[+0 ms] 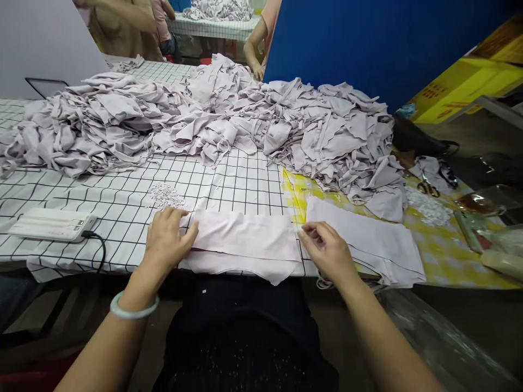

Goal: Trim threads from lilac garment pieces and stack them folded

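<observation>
The flat cloth [245, 234] is plain, pale pinkish-white, as is the folded stack [363, 239]; the fabric heap [122, 114] is a greyer lilac. The tablecloth [245, 188] is white with a grid of thin black lines — the neighbouring cover [445, 264] is yellow-and-white check. A pale mint-green bangle [134, 314], a white device [51, 225] and its black cable [103, 251] add small accents. One panel [347, 49] is deep blue, another [44, 43] pale grey-lilac; a carton [461, 84] is bright yellow with reddish print.
</observation>
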